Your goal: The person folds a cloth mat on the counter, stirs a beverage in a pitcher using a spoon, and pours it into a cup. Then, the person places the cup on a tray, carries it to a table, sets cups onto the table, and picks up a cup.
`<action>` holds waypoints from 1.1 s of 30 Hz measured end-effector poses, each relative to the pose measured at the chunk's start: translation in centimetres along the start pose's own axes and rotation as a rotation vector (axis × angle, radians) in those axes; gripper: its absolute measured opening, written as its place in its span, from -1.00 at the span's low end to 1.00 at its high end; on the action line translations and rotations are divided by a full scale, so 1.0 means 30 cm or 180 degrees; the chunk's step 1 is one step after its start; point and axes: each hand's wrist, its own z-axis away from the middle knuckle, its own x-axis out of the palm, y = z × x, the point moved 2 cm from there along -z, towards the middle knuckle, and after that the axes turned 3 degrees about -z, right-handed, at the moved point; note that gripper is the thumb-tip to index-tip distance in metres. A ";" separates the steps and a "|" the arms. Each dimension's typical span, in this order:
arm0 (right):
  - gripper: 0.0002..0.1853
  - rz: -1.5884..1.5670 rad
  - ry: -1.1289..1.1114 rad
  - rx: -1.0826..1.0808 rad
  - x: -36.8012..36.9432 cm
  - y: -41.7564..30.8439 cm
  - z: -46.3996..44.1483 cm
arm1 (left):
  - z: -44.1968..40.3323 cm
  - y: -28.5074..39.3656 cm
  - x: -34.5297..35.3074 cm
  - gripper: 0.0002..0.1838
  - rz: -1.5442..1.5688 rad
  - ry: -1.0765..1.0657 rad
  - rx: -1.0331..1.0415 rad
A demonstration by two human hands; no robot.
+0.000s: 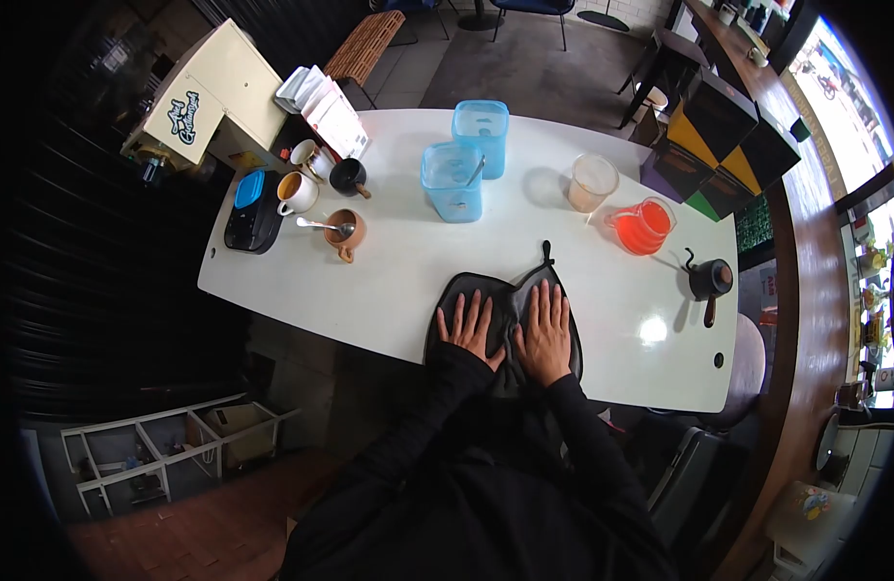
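A flat piece of black fabric [511,290] with dark edging and a short looped tab lies at the near edge of the white table [369,290]; its exact kind I cannot tell. My left hand [471,324] rests flat on its left half, fingers spread. My right hand [544,334] presses flat on the right half, fingers stretched forward. A crease runs through the fabric between the two hands. Neither hand grips anything. Part of the fabric is hidden under my hands and sleeves.
Beyond the fabric stand two blue containers [454,198]. Cups, including a brown mug [347,229] with a spoon, and a black scale-like device [251,223] are at left. A clear cup [593,184], red-filled jug [644,228], black kettle [708,279] and boxes [713,145] are at right.
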 end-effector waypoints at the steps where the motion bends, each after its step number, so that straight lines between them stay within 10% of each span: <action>1: -0.24 -0.0065 -0.0043 -0.0021 0.001 0.001 -0.019 | -0.018 -0.015 0.005 0.02 0.0003 0.0009 -0.0004; 33: -0.34 0.0083 0.0283 -0.0430 0.055 0.215 -0.503 | -0.573 0.014 0.023 -0.39 -0.0223 0.0271 0.0585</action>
